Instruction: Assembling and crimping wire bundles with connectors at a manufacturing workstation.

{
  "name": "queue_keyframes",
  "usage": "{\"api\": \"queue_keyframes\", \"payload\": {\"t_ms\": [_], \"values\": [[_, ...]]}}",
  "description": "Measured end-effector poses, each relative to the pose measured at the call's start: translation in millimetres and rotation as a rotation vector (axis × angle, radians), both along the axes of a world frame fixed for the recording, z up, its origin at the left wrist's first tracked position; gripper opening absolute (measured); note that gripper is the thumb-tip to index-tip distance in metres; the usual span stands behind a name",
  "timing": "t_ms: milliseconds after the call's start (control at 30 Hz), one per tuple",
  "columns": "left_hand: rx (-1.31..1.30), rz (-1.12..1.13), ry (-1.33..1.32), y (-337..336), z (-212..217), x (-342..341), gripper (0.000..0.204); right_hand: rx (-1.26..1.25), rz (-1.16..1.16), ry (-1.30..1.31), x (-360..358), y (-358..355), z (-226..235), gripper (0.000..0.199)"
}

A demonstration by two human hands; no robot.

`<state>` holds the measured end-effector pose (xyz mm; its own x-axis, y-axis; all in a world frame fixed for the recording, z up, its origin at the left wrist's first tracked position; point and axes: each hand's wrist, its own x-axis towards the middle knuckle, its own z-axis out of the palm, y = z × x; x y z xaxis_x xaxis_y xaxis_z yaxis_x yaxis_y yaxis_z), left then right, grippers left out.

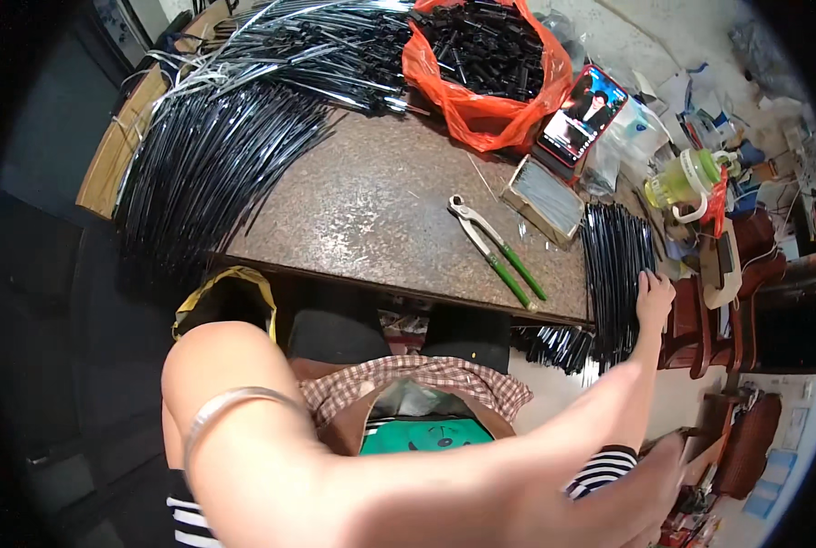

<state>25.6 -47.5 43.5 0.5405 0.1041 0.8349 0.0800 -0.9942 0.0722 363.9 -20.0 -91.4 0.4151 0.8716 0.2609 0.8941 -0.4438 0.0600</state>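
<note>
The right hand [655, 297] reaches out to the table's [371, 210] right edge, fingers loosely curled, tips resting on a bundle of black rods [616, 274] lying there beside a box [543, 199] and green-handled pincers [498, 248]. The left hand is out of view; only its arm with a bangle [230, 406] shows

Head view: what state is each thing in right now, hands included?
Right hand: stretched out, fingers resting on the small bundle of black rods.
Left hand: hidden; only the forearm with a metal bangle shows.
Pincers: lying flat on the table, jaws slightly open, untouched.
Orange plastic bag: open, holding black parts.
Phone: screen lit, propped up.
Large pile of black rods: loose, overhanging the table edge.
</note>
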Motion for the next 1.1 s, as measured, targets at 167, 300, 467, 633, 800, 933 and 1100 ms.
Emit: {"api": "queue_keyframes", "payload": {"t_ms": [167, 300, 467, 633, 800, 933, 1100], "values": [[-0.545, 0.032, 0.257, 56, -44, -19, 0.021, 0.061, 0.103, -0.079, 9, -12, 14, 0.026], [-0.538, 1.06, 0.377, 120, -144, -99, 0.013, 0.315, 0.392, -0.096, -12, 0, 24, 0.022], [-0.3, 1.638, 0.324, 140, -194, -124, 0.023, 0.426, 0.61, 0.17, -63, 19, 24, 0.019], [-0.342, 1.539, 0.252, 123, -185, -96, 0.014, 0.35, 0.819, 0.309, -124, 27, -5, 0.015], [-0.432, 1.518, 0.337, 139, -181, -109, 0.009, 0.157, 1.058, 0.387, -165, 25, -31, 0.018], [0.033, 1.488, 0.104, 133, -182, -107, 0.011, 0.157, 1.027, 0.36, -158, 23, -43, 0.02], [-0.308, 1.537, 0.348, 131, -185, -116, 0.009, 0.183, 0.99, 0.37, -148, 20, -50, 0.021]]}}
